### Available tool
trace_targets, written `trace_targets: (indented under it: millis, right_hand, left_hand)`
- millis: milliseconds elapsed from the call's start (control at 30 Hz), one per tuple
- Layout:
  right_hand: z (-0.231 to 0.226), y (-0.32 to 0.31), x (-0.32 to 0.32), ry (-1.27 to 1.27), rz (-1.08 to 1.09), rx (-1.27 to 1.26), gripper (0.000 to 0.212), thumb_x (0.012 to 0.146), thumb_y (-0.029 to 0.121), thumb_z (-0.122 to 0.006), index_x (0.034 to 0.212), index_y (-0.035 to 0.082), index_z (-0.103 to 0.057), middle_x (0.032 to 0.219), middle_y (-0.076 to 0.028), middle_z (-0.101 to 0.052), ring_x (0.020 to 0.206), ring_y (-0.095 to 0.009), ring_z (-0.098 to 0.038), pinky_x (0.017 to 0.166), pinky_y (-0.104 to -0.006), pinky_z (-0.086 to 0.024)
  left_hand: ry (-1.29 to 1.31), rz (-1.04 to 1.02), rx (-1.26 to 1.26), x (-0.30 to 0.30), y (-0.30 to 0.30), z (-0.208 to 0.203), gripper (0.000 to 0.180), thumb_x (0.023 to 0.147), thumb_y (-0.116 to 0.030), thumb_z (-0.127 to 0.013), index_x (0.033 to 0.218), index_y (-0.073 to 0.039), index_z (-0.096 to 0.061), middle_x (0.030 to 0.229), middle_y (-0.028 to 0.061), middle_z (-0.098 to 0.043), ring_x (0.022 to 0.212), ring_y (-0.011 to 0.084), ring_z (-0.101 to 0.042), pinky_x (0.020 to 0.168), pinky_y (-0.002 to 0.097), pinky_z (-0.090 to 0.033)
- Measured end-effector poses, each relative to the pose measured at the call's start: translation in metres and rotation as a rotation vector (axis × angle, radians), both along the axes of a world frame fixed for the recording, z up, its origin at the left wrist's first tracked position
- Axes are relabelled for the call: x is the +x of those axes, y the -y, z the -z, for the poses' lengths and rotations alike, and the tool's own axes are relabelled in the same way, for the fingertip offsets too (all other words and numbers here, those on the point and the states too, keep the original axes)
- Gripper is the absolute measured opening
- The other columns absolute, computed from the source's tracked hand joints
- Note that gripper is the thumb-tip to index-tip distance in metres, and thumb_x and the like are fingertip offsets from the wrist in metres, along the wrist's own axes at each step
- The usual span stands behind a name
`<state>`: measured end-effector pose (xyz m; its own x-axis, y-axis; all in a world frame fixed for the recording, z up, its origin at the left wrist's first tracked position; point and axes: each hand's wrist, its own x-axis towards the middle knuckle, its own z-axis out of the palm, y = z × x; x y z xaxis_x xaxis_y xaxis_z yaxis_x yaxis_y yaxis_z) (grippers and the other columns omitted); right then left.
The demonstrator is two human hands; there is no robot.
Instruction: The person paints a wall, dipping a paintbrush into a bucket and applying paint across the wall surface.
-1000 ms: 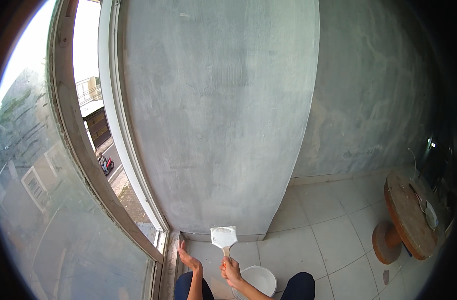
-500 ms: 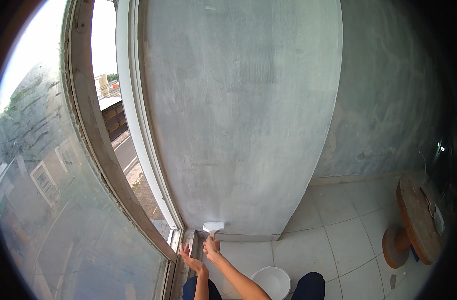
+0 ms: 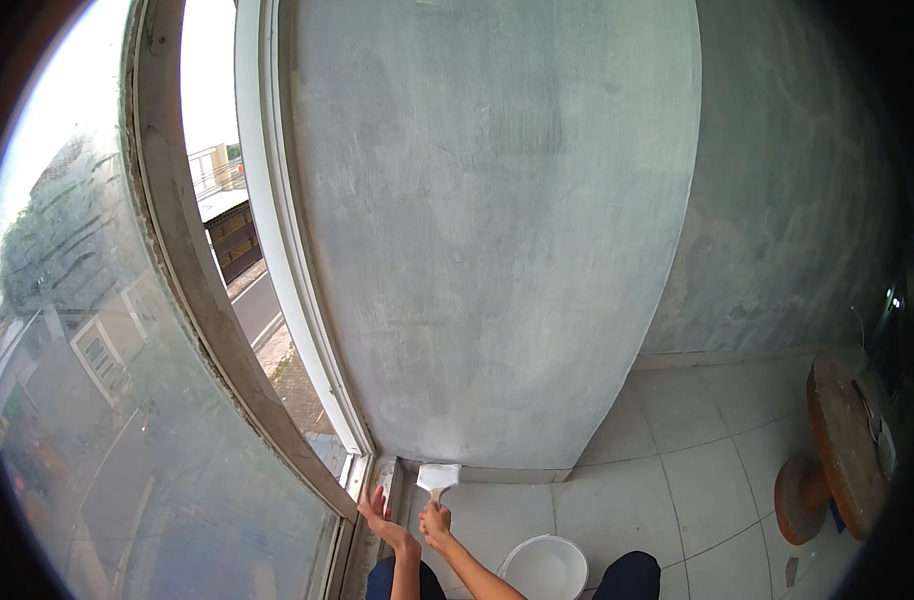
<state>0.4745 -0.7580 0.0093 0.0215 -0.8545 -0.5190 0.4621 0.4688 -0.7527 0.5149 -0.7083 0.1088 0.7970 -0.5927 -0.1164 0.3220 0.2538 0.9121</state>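
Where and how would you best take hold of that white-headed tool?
I'd take the white-headed tool by its handle, coming from the person's own side: the handle is slim and points back toward the body, while the broad, flat head points away, toward the wall. The right grip is closed there.

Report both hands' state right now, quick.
Left hand: open, fingers extended, nothing seen in it.
Right hand: closed around the handle of a wide, flat, white-headed tool with a beige handle.
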Motion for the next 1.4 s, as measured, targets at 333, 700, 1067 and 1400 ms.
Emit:
trace_targets:
  millis: [333, 700, 1067, 1400]
  right_hand:
    - [-0.004, -0.031, 0.005, 0.022, -0.016, -0.09, 0.022, 0.079, 0.023, -0.04, 0.07, 0.003, -0.04, 0.049, -0.005, -0.042, 0.03, -0.009, -0.033, 0.025, -0.0225, -0.024]
    - [0.015, -0.012, -0.001, 0.037, 0.014, -0.067, 0.02, 0.078, 0.022, -0.04, 0.067, 0.005, -0.04, 0.049, -0.005, -0.041, 0.03, -0.009, -0.032, 0.025, -0.0223, -0.024]
    - [-0.056, 0.024, 0.015, 0.118, 0.026, -0.045, 0.026, 0.079, 0.019, -0.037, 0.058, 0.005, -0.037, 0.045, -0.006, -0.041, 0.027, -0.009, -0.03, 0.023, -0.023, -0.02]
    - [-0.243, -0.001, 0.04, 0.208, 0.085, -0.416, 0.018, 0.081, 0.017, -0.038, 0.069, 0.003, -0.035, 0.049, -0.001, -0.035, 0.031, -0.004, -0.022, 0.027, -0.0203, -0.017]
  left_hand:
    - [0.033, 0.061, 0.034, 0.004, 0.001, 0.015, 0.061, 0.079, -0.055, -0.014, 0.118, -0.015, -0.035, 0.11, 0.0075, -0.045, 0.104, 0.0194, -0.036, 0.089, 0.0355, -0.019]
    - [-0.004, 0.111, 0.092, -0.005, 0.009, 0.022, 0.062, 0.078, -0.057, -0.014, 0.119, -0.015, -0.034, 0.11, 0.0073, -0.046, 0.105, 0.0196, -0.035, 0.089, 0.0361, -0.017]
    - [0.018, 0.105, 0.055, -0.008, 0.012, 0.026, 0.061, 0.079, -0.055, -0.015, 0.118, -0.012, -0.036, 0.107, 0.0094, -0.047, 0.103, 0.0203, -0.037, 0.088, 0.0356, -0.019]
    - [0.025, 0.076, -0.112, -0.009, 0.025, 0.024, 0.063, 0.081, -0.052, -0.019, 0.116, -0.003, -0.035, 0.102, 0.015, -0.048, 0.093, 0.0191, -0.045, 0.073, 0.026, -0.035]
